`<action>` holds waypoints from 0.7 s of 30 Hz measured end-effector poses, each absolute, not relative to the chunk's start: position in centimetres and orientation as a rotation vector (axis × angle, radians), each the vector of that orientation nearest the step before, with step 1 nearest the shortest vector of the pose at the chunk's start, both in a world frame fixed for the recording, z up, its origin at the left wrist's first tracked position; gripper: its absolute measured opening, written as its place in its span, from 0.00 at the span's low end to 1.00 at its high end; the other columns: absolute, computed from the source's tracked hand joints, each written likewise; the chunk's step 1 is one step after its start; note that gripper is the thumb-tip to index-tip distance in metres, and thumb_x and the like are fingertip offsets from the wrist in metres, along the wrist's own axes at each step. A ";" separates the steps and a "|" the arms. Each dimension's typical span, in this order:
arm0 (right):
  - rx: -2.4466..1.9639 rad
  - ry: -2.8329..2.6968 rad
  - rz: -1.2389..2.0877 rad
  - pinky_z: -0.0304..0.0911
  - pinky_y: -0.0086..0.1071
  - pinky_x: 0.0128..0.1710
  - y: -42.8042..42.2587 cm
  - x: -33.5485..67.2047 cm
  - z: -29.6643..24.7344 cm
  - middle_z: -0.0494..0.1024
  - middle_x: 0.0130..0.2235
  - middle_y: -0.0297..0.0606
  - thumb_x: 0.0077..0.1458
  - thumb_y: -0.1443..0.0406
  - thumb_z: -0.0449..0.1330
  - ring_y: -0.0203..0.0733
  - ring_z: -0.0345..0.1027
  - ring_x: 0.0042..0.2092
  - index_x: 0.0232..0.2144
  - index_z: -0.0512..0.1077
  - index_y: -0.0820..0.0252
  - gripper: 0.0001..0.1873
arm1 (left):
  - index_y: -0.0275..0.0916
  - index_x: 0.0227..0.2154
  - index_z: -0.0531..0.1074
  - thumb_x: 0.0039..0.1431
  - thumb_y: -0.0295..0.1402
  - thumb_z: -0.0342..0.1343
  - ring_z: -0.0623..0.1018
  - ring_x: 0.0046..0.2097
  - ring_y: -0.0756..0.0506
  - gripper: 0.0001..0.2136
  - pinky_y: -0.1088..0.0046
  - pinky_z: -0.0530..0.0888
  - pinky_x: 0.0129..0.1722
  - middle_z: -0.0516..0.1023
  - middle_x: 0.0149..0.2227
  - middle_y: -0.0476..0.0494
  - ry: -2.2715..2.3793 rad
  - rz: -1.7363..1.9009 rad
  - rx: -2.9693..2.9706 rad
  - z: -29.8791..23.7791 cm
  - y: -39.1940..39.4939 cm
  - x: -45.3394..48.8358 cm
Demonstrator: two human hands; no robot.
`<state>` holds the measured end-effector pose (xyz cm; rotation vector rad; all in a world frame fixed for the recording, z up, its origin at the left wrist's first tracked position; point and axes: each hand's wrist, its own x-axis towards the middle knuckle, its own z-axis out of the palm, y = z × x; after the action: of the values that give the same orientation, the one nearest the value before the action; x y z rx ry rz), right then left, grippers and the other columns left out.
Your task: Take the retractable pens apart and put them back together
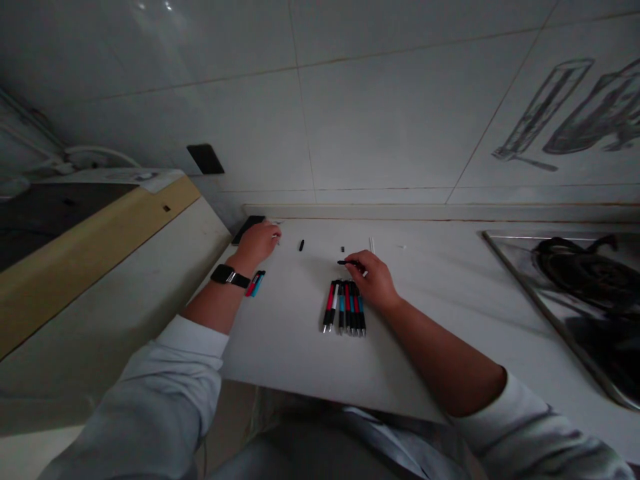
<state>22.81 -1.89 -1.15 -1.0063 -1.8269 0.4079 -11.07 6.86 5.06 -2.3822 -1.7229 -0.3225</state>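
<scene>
On the white counter (300, 347) lie several pens (345, 307) side by side, with red, blue and black barrels. My right hand (375, 279) rests just behind them, fingers pinched on a thin black pen part (345, 263) that sticks out to the left. My left hand (259, 243) reaches to the far left of the counter, fingers curled near a black flat object (247, 228); what they hold, if anything, is hidden. A black watch (227, 275) is on that wrist. Red and blue pen barrels (255, 283) lie beside the wrist.
Small loose parts lie toward the wall: a black cap (301, 245), a tiny dark piece (343, 249), a white tube (371, 244). A metal hob (575, 293) fills the right side. A wood-edged surface (100, 247) stands at left. Tiled wall behind.
</scene>
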 end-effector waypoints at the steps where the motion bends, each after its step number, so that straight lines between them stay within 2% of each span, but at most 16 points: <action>1: -1.009 -1.832 0.414 0.68 0.36 0.39 -1.9 22.8 -1.1 0.78 0.39 0.40 0.65 0.63 0.59 0.41 0.70 0.36 0.42 0.76 0.55 0.07 | 0.39 0.39 0.81 0.63 0.28 0.55 0.77 0.46 0.40 0.09 0.64 0.72 0.47 0.80 0.44 0.39 -1.677 -0.247 -2.414 4.7 7.6 -11.3; 4: -1.024 -1.844 0.428 0.68 0.36 0.39 -2.1 22.8 -0.9 0.77 0.39 0.40 0.65 0.63 0.58 0.40 0.70 0.35 0.42 0.77 0.55 0.07 | 0.39 0.39 0.81 0.62 0.28 0.55 0.76 0.48 0.39 0.09 0.63 0.71 0.50 0.79 0.44 0.37 -1.568 -0.064 -2.481 3.3 9.3 -11.6; 8: -1.025 -1.854 0.450 0.68 0.35 0.39 -2.0 22.9 -0.9 0.77 0.40 0.40 0.66 0.63 0.58 0.41 0.71 0.37 0.43 0.77 0.55 0.08 | 0.39 0.39 0.81 0.62 0.28 0.55 0.75 0.48 0.39 0.10 0.63 0.70 0.48 0.79 0.44 0.36 -1.521 0.081 -2.505 2.1 10.7 -11.9; 21: -1.022 -1.859 0.471 0.69 0.36 0.39 -1.8 22.8 -1.2 0.77 0.40 0.40 0.64 0.63 0.59 0.40 0.70 0.36 0.43 0.77 0.55 0.08 | 0.39 0.40 0.80 0.62 0.29 0.52 0.76 0.46 0.39 0.11 0.63 0.70 0.47 0.79 0.44 0.36 -1.608 0.050 -2.521 2.0 10.6 -12.6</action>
<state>22.85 -1.82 -1.16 -1.0217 -1.8591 0.4706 -12.64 10.64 2.00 -2.5206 -1.6083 0.0502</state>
